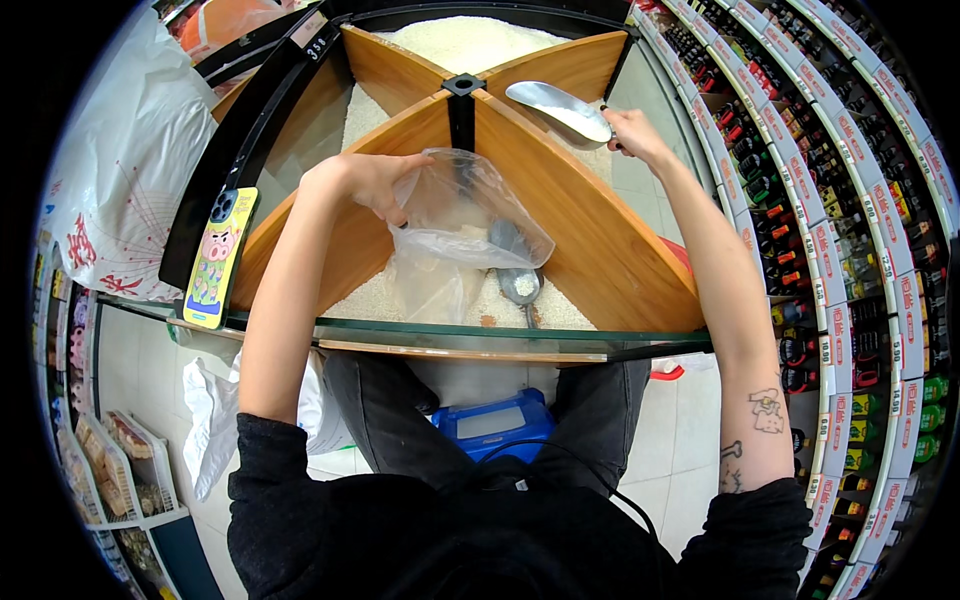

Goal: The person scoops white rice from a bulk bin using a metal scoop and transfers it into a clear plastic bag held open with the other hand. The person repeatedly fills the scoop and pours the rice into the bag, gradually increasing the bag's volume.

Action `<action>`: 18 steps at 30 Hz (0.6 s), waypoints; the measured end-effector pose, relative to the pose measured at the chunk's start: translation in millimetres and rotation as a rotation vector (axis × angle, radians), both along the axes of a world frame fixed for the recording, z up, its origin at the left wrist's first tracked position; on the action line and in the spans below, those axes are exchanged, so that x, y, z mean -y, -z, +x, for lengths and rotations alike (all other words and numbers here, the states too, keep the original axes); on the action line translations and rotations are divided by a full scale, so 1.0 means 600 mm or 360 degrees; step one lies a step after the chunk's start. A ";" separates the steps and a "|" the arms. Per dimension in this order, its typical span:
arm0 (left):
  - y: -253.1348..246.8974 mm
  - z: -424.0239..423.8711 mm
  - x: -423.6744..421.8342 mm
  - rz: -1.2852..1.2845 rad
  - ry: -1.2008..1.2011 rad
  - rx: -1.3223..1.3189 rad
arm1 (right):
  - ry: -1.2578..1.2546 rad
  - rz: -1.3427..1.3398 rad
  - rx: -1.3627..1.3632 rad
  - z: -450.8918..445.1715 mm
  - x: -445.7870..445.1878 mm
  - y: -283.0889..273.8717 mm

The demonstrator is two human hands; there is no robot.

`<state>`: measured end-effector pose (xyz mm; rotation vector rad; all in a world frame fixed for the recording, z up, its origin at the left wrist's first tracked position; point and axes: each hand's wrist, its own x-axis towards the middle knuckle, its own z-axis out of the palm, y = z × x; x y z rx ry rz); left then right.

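Note:
My left hand [375,184] grips the rim of a clear plastic bag [480,202], whose mouth gapes toward the right over the near compartment of a wooden-divided grain bin. The bag's lower part hangs over white rice [360,300]. At the upper right, my right hand [634,135] holds the handle of a metal scoop [562,112] with white grain in it, above the right compartment. A second metal scoop [517,285] lies on the rice in the near compartment, partly behind the bag, with a few grains in it.
Wooden dividers [577,202] meet at a black post [463,86]. A glass edge [465,331] borders the bin in front. A phone in a yellow case [221,259] rests on the left rim, beside a large white bag [127,150]. Bottle shelves [825,247] stand right; a blue stool [495,424] is below.

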<state>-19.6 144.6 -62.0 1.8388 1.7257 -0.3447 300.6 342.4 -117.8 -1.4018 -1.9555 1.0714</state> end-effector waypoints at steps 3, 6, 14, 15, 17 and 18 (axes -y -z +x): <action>-0.003 0.004 0.001 0.0025 0.0007 -0.0024 | -0.0023 0.0063 -0.0079 0.000 0.006 -0.020; -0.005 0.000 0.005 0.0030 0.0001 -0.0039 | -0.0110 0.0107 -0.0112 -0.016 0.043 -0.067; -0.012 0.008 0.006 -0.0013 -0.0029 -0.0049 | -0.0735 0.0024 0.0034 -0.039 0.146 -0.152; -0.014 0.008 0.005 -0.0028 -0.0042 -0.0030 | -0.0813 0.0052 0.0050 -0.042 0.157 -0.159; -0.011 0.007 0.002 -0.0072 -0.0069 0.0008 | -0.0899 -0.0102 0.0268 -0.051 0.193 -0.185; -0.009 0.005 0.000 -0.0077 -0.0058 0.0049 | -0.0948 -0.0040 0.0327 -0.054 0.200 -0.181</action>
